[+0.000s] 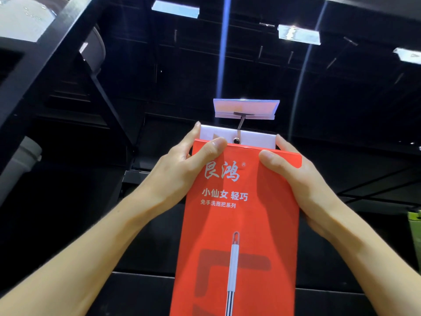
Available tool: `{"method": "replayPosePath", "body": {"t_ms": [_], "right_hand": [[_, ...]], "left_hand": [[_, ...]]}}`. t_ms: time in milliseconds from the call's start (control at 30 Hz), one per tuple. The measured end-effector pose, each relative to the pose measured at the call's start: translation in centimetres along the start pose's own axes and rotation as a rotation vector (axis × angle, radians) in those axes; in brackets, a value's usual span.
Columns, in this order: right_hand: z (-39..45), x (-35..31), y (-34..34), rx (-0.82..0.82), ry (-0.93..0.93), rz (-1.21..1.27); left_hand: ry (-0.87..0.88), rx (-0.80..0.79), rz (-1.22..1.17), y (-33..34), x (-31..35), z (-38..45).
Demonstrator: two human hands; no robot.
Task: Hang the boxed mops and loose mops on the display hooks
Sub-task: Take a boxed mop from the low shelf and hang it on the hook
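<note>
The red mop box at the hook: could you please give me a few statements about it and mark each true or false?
1. Both hands grip the box near its top. True: left hand, right hand.
2. The box is blue. False: it is red, with a white flap at the top.
3. A hook meets the flap's hole. True.
4. The price tag holder sits below the box. False: it is above it.
5. The left hand hangs free. False: its thumb presses the box front.
</note>
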State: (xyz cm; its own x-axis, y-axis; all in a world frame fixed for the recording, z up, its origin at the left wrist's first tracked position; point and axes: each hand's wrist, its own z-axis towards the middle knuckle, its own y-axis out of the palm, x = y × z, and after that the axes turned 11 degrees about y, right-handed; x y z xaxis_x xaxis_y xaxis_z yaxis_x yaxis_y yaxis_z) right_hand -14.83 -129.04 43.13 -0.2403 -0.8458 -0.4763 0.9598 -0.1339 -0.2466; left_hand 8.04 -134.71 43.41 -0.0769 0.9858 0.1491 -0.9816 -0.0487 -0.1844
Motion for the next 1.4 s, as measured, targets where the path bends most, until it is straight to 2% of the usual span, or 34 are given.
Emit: {"method": "replayPosePath", "body": {"t_ms": [500, 733, 867, 1000, 1167, 1400], "right_hand": [[0.6, 3.0, 0.6, 0.005, 0.081, -0.019], [1.2, 4.9, 1.3, 0.034, 0.111, -0.035], [-0.1, 5.9, 2.1, 0.188, 0.109, 0.006], [-4.3, 10.0, 4.6, 0.323, 0.016, -0.047], [-7.8, 13.1, 6.8, 0.379, 0.007, 0.033], [-7.9, 13.5, 7.2, 0.426, -0.012, -0.031]], "left_hand": [[-0.093, -0.070, -0.003, 0.5, -3.9, -0.6], [-0.109, -0.035, 0.078, 0.8, -5.2, -1.0], [-0.053, 0.115, 0.070, 2.0, -5.4, -3.2], [0.016, 0.169, 0.124, 4.1, -6.2, -8.6], [-0.022, 0.210, 0.028, 5.0, -7.5, -12.5], [-0.024, 0.202, 0.008, 5.2, -8.2, -13.1]]}}
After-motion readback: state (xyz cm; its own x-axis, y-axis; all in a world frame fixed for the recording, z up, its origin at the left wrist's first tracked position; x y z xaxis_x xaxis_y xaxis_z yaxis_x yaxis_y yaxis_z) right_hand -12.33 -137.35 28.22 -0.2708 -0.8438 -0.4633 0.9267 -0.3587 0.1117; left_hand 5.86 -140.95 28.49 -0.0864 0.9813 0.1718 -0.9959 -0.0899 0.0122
